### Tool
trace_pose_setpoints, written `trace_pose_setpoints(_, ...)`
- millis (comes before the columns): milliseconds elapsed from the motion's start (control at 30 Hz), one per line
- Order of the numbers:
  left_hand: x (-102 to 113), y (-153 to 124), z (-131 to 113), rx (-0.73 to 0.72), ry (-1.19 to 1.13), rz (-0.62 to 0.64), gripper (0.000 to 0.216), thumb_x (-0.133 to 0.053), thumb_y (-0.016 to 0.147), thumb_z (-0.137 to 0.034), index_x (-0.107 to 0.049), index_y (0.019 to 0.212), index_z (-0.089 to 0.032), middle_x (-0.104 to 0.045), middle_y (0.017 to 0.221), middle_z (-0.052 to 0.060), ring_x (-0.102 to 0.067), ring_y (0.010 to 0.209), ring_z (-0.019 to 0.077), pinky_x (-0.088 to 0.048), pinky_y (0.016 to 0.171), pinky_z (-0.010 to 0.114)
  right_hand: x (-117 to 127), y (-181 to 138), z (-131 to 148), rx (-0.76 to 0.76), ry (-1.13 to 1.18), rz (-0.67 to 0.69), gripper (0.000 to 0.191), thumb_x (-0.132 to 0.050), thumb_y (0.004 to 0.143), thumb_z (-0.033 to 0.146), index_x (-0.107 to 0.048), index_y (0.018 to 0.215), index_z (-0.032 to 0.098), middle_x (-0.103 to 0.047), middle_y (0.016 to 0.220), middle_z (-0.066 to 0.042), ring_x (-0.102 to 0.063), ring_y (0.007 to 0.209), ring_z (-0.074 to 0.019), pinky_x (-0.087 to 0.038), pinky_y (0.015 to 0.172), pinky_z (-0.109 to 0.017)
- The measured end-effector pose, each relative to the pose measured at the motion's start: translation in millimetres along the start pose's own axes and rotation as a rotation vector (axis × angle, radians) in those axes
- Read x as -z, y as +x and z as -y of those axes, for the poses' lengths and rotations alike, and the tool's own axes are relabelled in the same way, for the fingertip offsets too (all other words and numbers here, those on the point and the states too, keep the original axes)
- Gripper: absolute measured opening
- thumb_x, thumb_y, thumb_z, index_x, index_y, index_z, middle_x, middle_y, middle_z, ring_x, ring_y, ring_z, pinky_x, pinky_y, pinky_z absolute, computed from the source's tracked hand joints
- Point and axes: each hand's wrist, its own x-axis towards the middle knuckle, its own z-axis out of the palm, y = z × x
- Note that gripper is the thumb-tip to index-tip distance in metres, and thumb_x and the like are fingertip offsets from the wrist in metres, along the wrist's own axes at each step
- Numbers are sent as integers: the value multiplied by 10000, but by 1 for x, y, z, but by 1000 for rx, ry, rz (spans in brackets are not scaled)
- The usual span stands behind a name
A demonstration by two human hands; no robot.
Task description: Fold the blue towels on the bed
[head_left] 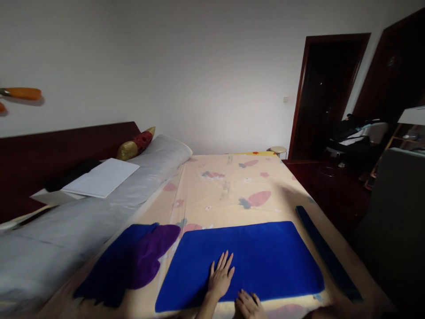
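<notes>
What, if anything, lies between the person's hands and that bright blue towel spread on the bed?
Nothing visible does. The left hand lies flat, fingers spread, directly on the blue towel. The right hand rests at the towel's near edge. The purple cloth lies off to the left, beside the towel.

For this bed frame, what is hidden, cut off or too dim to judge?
Head view only:
- Right hand: cut off by the bottom edge; its grip on the blue towel is unclear.
- Left hand: flat on the towel; its forearm runs out of frame.
- Dark cloths left of the towel: overlapped, so their count is unclear.
- Doorway: too dark to see inside.
- Orange object on the wall: cut by the left edge.
</notes>
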Motion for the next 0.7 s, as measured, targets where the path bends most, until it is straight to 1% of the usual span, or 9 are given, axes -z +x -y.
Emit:
trace_pose_setpoints(67,4,0,4,-9,5,8,541,-234,908,-435,-182,1445,-398,-180,1571,-59,-160,1451,176,-162,1164,524,9,-1,2,-36,39,36,341,-515,849,406,-567,1184,365,-677,1173,-8,-629,1019,-241,-461,830,-339)
trace_pose_setpoints(133,2,0,3,-3,11,-1,539,-220,912,-427,-178,1448,-393,-176,1573,-55,-153,1452,175,-156,1166,526,23,2,7,-133,63,71,305,-527,824,341,-580,1124,339,-677,1130,-6,-608,990,-235,-443,849,-350)
trace_pose_setpoints(233,-8,-3,-2,26,26,-69,541,-198,919,-400,-177,1458,-361,-170,1575,-35,-149,1453,172,-141,1172,518,40,9,15,-324,39,128,325,-521,812,278,-577,1131,309,-634,1184,-42,-554,1080,-272,-399,942,-422)
trace_pose_setpoints(333,-16,-3,-3,38,29,-144,535,-194,923,-392,-194,1457,-356,-183,1573,-30,-166,1449,168,-158,1172,503,45,17,18,-409,24,182,299,-523,819,264,-602,1106,299,-612,1227,-60,-509,1155,-301,-357,992,-467)
trace_pose_setpoints(400,-16,-1,-2,33,24,-136,533,-205,923,-406,-201,1454,-364,-195,1570,-33,-181,1447,171,-169,1168,510,46,22,16,-425,34,192,281,-505,820,234,-613,1074,288,-616,1207,-58,-508,1148,-289,-339,1004,-466)
trace_pose_setpoints(500,-11,2,2,29,24,-94,529,-220,923,-426,-209,1449,-370,-203,1568,-41,-198,1444,171,-174,1163,528,54,28,14,-426,61,192,265,-430,827,185,-623,1001,236,-634,1105,-68,-525,1087,-257,-323,1002,-444)
trace_pose_setpoints(567,-7,3,4,26,26,-82,524,-218,926,-434,-213,1446,-372,-210,1566,-44,-207,1442,167,-183,1160,526,61,29,14,-384,95,206,229,-446,807,189,-624,947,224,-639,1051,-53,-528,1063,-226,-310,1010,-399)
trace_pose_setpoints(633,-6,3,6,15,30,-84,518,-217,929,-429,-212,1444,-376,-219,1564,-46,-217,1439,165,-198,1158,514,71,26,15,-310,136,241,158,-506,785,236,-627,885,238,-647,1004,-15,-535,1045,-192,-295,1026,-347)
trace_pose_setpoints(700,-7,4,7,15,48,-115,517,-221,932,-421,-216,1445,-361,-228,1562,-31,-228,1436,177,-212,1153,511,81,23,15,-260,165,261,132,-514,809,295,-631,852,250,-651,975,4,-544,1031,-172,-285,1040,-329)
